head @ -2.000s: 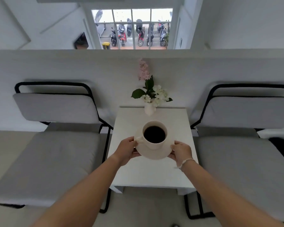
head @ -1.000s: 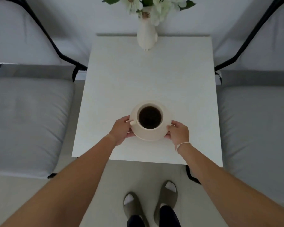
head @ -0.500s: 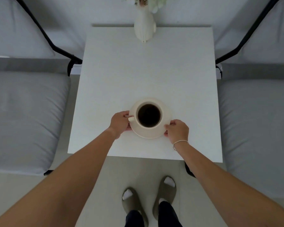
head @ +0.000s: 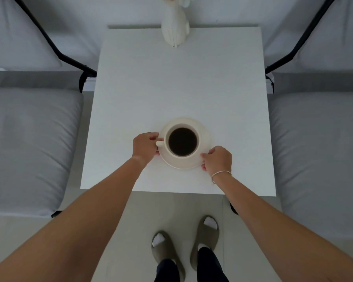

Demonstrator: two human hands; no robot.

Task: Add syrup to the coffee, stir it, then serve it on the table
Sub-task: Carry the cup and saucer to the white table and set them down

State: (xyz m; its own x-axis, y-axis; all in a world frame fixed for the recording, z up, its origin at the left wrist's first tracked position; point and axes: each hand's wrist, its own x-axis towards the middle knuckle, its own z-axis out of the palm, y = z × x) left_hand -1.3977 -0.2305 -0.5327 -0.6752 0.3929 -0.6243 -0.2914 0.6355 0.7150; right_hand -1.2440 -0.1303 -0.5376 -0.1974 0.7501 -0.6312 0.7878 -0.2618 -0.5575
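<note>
A grey cushioned chair point(head: 31, 147) is standing at the far left, its black frame running up beside the white bench point(head: 179, 88). The left hand point(head: 146, 146) is being held against the left edge of the cream saucer point(head: 204, 137), with its fingers curled together around that rim and lying just beside the cup's small handle; it is clamped on the saucer. The saucer is resting on the bench, toward the near half of the top and roughly midway across. The cream coffee cup point(head: 181, 141) is sitting upright in the middle of the saucer and is filled with dark coffee. At the far edge of the bench, well apart from the cup, a white vase point(head: 175, 27) is standing, its flowers cut off by the top of the view. The right hand point(head: 217, 158) is being pressed to the saucer's near right rim, fingers closed on the edge, with a thin bracelet point(head: 221, 173) worn at the wrist. A second grey chair point(head: 318, 151) is standing at the far right. Below the bench, two feet in olive slides point(head: 184, 244) are planted on the pale floor.
</note>
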